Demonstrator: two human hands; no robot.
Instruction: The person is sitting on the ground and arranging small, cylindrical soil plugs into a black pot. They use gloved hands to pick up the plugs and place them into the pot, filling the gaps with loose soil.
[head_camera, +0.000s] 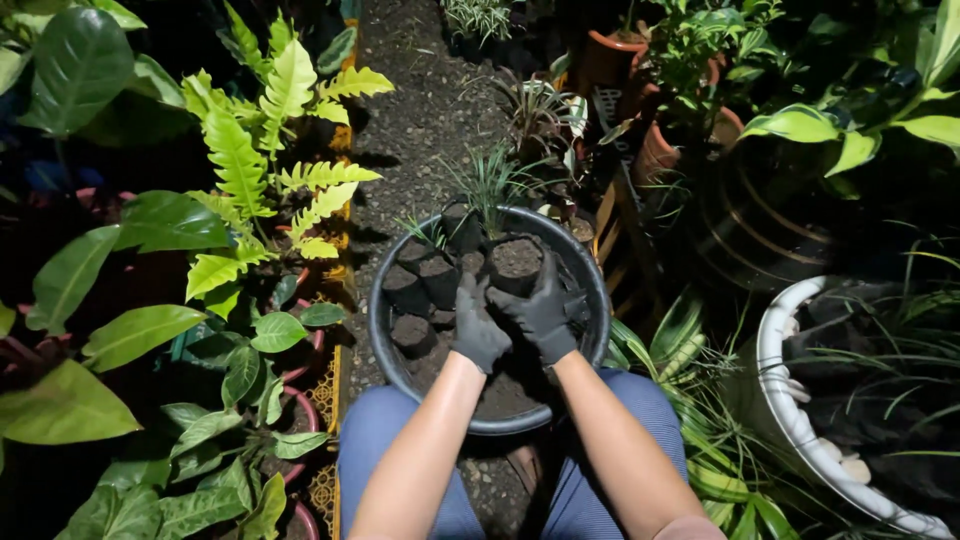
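Note:
A round black basin (384, 335) sits on the ground in front of my knees, holding dark soil and several small black grow bags filled with soil (415, 292). Both my hands wear black gloves. My left hand (477, 327) and my right hand (543, 311) meet over the middle of the basin, clasped around one soil-filled black grow bag (516, 260) at its lower part. Some bags at the far side carry thin green grass-like seedlings (490, 185).
A gravel path (420, 100) runs away ahead. Broad-leaved and fern-like potted plants (240, 170) crowd the left. On the right stand terracotta pots (655, 150), a white-rimmed planter (785, 400) and striped leaves. My blue-trousered legs (375, 440) flank the basin.

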